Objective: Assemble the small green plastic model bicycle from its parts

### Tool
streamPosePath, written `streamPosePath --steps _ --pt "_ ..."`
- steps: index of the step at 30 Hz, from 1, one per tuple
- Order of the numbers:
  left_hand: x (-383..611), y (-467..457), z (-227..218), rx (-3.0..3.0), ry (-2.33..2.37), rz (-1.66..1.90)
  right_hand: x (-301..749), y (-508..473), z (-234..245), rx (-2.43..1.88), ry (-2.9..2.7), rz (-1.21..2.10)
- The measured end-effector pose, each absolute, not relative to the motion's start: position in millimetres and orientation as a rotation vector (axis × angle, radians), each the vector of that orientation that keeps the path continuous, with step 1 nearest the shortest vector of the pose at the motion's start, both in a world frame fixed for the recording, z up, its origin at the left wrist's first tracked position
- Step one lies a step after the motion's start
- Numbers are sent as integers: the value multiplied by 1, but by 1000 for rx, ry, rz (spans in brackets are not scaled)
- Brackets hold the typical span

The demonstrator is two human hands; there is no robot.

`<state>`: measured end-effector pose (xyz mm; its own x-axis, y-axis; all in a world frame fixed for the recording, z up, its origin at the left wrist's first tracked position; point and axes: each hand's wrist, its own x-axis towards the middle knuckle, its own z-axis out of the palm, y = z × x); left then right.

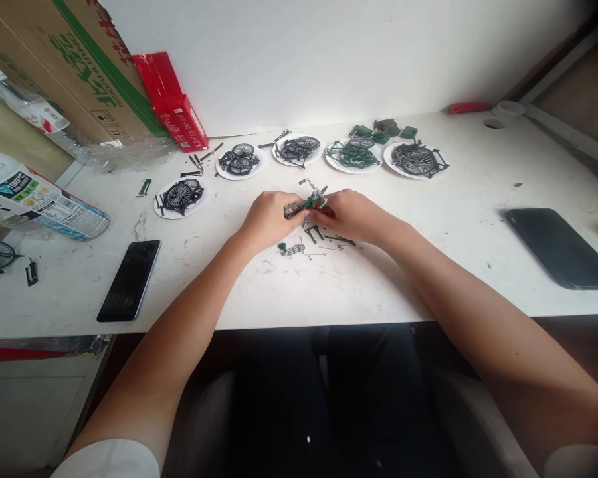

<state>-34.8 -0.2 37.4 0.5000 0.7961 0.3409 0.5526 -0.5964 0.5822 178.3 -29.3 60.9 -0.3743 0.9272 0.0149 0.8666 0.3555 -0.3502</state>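
Note:
Between my two hands, above the white table, is a green model bicycle frame with silvery handlebar parts at its upper end. My left hand is closed on the frame's left side. From the right, my right hand pinches it near the handlebar end; its fingertips are partly hidden. Below the hands lie loose small parts: green pieces, a long green piece, a silvery rack-like part and several thin wire pieces.
Paper plates of model bicycle parts line the back, including green parts and black wheels. A black phone lies left, a dark flat device right. A large bottle, a red box and a cardboard box stand left.

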Motion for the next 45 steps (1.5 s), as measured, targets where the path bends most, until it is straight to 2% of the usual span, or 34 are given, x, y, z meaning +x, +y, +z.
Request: streamPosePath --steps 45 --pt "-34 -5 43 2369 1132 793 179 -31 64 -1620 -2444 434"
